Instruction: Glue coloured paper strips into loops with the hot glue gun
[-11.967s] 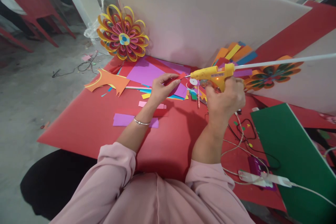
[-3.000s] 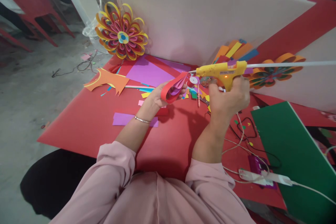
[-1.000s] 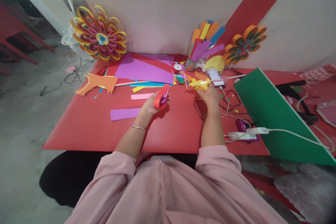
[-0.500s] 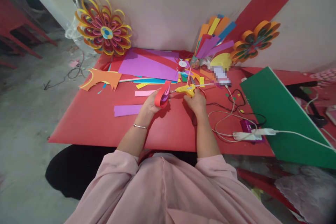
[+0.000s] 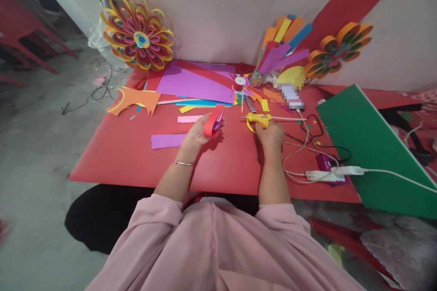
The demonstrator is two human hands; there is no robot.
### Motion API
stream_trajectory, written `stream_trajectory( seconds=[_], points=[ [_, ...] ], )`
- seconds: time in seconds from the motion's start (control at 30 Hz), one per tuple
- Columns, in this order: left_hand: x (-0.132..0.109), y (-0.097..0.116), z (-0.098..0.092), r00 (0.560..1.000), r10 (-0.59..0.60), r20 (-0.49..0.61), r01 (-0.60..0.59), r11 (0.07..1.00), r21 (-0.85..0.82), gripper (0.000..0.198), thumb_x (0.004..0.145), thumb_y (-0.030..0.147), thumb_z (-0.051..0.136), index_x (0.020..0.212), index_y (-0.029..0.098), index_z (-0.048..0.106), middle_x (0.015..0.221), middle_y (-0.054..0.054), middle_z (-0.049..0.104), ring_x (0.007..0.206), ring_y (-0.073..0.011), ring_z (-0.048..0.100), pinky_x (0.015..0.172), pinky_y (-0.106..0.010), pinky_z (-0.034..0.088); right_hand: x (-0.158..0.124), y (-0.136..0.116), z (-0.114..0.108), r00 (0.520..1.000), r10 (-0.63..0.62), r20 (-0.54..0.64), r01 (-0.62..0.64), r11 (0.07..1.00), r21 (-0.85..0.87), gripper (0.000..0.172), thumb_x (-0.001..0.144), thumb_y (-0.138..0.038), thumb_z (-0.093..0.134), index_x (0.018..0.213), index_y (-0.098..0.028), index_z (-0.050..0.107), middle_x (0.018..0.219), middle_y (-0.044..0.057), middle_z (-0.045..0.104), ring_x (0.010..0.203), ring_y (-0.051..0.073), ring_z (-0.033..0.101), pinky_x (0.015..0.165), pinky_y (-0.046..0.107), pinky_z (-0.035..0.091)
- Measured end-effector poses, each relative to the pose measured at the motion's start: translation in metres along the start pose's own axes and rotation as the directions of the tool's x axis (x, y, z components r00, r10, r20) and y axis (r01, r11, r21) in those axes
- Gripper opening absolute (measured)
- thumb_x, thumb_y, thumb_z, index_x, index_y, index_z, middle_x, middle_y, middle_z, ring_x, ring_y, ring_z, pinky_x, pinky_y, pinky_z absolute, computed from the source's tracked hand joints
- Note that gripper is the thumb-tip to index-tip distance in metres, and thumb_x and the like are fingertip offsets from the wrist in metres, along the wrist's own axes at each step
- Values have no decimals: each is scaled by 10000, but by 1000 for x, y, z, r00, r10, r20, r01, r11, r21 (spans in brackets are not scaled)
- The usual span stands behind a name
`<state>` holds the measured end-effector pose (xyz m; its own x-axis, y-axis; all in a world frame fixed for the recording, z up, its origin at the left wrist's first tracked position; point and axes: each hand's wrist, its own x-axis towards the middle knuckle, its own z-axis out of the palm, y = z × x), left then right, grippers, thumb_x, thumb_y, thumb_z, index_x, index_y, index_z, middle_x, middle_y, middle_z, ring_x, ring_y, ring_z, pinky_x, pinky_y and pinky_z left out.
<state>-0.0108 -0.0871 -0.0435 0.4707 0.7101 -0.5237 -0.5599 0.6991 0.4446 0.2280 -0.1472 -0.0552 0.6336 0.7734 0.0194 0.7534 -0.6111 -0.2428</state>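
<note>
My left hand (image 5: 198, 135) is closed on a looped red paper strip (image 5: 210, 128) with a purple strip inside the loop. My right hand (image 5: 272, 135) grips a yellow glue gun (image 5: 260, 120), its nozzle pointing left toward the loop but apart from it. A pale glue stick (image 5: 288, 119) sticks out of the gun's back end. Beside my left hand, a purple paper strip (image 5: 168, 141) and a pink strip (image 5: 190, 119) lie on the red table (image 5: 225, 168). Scissors (image 5: 251, 104) rest just beyond the glue gun.
A spool of red ribbon (image 5: 239, 83) stands behind. Paper flowers (image 5: 141, 40) lean at the wall, near upright coloured strips (image 5: 285, 43). Orange paper (image 5: 134, 100) lies left. At right are a power strip (image 5: 327, 173), tangled cords and a green board (image 5: 375, 154).
My right hand has drawn the glue gun to the right, away from the paper loop. My left hand still holds the loop in nearly the same place.
</note>
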Motion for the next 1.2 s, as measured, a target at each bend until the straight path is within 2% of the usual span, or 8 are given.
stream_trajectory(
  seconds=[0.17, 0.27, 0.37, 0.5, 0.57, 0.73, 0.93, 1.2],
  points=[
    [1, -5, 4, 999, -38, -32, 39, 998, 53, 195, 1063, 207, 526, 1029, 128, 701, 783, -83, 788, 661, -185, 779, 646, -262, 617, -2, 6, 1, 999, -2, -33, 1, 999, -36, 597, 971, -542, 612, 1279, -48, 746, 1282, 305, 710, 1250, 449, 647, 945, 500, 529],
    [-1, -4, 4, 997, -78, -3, 78, 996, 40, 318, 1101, 339, 496, 1047, 115, 716, 807, -99, 794, 681, -203, 786, 646, -286, 631, -4, 10, -1, 994, -35, -106, 32, 999, -30, 590, 941, -544, 665, 1273, -66, 758, 1257, 295, 726, 1226, 455, 643, 965, 543, 521],
    [-3, -2, 2, 998, -61, 30, 59, 997, 38, 475, 1108, 495, 455, 1070, 109, 729, 851, -125, 805, 725, -240, 801, 654, -330, 645, -8, 10, -3, 957, -161, -242, 190, 976, 102, 516, 940, -463, 670, 1307, -111, 754, 1280, 257, 745, 1219, 420, 650, 1026, 554, 500],
    [-3, -2, 1, 998, -17, 68, 12, 998, 63, 426, 1060, 485, 538, 1088, 110, 738, 877, -128, 812, 746, -245, 803, 679, -340, 647, -22, -4, -2, 863, -353, -362, 486, 777, 400, 365, 971, -440, 614, 1161, -184, 792, 1149, 157, 804, 1108, 319, 710, 1047, 485, 528],
    [-3, -3, 1, 998, 0, 67, -6, 997, 82, 321, 1025, 388, 587, 1070, 108, 736, 880, -117, 813, 743, -227, 799, 673, -316, 637, -32, -14, 0, 848, -390, -359, 529, 661, 532, 318, 972, -445, 608, 1074, -215, 803, 1067, 115, 814, 1004, 271, 737, 967, 430, 571],
    [-4, -8, -1, 989, 120, 81, -132, 978, 164, 181, 932, 278, 673, 1025, 130, 717, 917, -109, 823, 750, -217, 800, 685, -304, 633, -52, -34, 2, 882, -394, -257, 445, 520, 729, 303, 926, -471, 660, 1016, -228, 816, 1024, 92, 828, 907, 236, 745, 855, 394, 593],
    [-5, -14, -6, 956, 232, 181, -270, 934, 234, 317, 779, 314, 859, 1013, 162, 709, 942, -89, 826, 801, -224, 810, 742, -306, 638, -57, -49, 3, 940, -336, -64, 200, 387, 900, 408, 843, -581, 757, 1021, -217, 798, 965, 78, 818, 845, 219, 717, 808, 384, 591],
    [-5, -23, -7, 908, 362, 213, -413, 860, 301, 382, 691, 350, 946, 982, 162, 787, 875, -36, 807, 726, -160, 749, 743, -275, 593, -56, -69, 14, 961, -272, 56, 1, 204, 979, 433, 733, -591, 847, 975, -245, 750, 903, 29, 771, 817, 200, 700, 790, 371, 594]
  ],
)
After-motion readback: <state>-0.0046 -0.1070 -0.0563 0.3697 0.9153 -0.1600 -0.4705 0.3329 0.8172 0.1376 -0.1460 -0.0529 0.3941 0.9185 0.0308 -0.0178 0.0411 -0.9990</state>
